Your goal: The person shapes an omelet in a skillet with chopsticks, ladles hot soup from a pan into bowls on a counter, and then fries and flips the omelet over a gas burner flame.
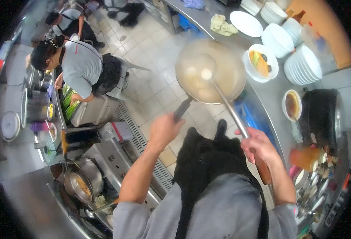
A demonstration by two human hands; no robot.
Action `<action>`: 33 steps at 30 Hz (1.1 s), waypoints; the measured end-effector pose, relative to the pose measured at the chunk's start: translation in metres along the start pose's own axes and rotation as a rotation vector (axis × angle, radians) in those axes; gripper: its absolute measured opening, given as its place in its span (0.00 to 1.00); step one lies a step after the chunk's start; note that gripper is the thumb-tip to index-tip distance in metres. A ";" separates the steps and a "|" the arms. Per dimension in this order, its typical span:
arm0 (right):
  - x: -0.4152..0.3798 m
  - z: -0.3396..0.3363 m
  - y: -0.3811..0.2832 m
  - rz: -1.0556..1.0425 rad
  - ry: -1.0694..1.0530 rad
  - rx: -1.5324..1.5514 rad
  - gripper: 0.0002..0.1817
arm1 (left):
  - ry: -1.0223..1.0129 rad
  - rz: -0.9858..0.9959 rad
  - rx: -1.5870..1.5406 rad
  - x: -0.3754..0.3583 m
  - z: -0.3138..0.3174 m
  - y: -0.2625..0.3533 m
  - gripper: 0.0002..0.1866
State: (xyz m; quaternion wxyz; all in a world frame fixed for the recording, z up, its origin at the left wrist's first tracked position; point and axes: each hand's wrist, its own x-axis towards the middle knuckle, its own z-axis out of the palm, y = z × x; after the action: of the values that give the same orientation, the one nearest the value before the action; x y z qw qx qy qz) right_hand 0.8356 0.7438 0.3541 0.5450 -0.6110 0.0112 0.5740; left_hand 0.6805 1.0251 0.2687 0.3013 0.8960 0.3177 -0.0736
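— Hands first: what's each one doing?

— Left hand (pixel 164 128) is clenched round the dark handle of a wok (pixel 210 71), holding it up over the tiled floor. Right hand (pixel 259 144) is wrapped round the shaft of a long ladle (pixel 234 114), just above its wooden grip.

— Where's the ladle's bowl?

— Down inside the wok, towards its left side, resting in a pale, steaming liquid. The shaft slants back over the rim to the right hand.

— And the wok against the counter?

— Its right edge sits just beside the steel counter (pixel 271 95). Nearest to it there is a white bowl (pixel 260 63) with something orange in it; beyond that, stacks of white plates (pixel 303 64) and an empty plate (pixel 246 23). A smaller bowl of brown sauce (pixel 292 104) stands closer to the right hand, beside a black pot (pixel 320 115).

— Anything on the other side?

— A stove (pixel 115 159) below the left arm, with a pan (pixel 79 184) of yellowish food on it. Further off, a co-worker in a grey shirt (pixel 78 65) bends over greens at a worktop, and another person (pixel 70 22) stands behind.
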 end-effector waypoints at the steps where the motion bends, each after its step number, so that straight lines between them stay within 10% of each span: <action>1: 0.002 -0.003 -0.007 0.013 -0.046 0.006 0.23 | 0.005 -0.007 0.016 0.003 -0.001 0.004 0.24; 13: 0.001 -0.103 -0.073 0.202 -0.276 0.193 0.21 | 0.093 -0.186 -0.040 0.005 0.028 0.079 0.22; 33: -0.066 -0.135 -0.086 0.031 -0.059 0.433 0.21 | 0.001 -0.206 -0.079 0.031 0.021 0.089 0.21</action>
State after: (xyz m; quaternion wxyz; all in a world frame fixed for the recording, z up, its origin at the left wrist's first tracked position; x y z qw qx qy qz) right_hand 0.9615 0.6464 0.4227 0.6548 -0.4623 0.1275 0.5842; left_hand 0.7611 0.9741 0.2857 0.3271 0.8460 0.4110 -0.0911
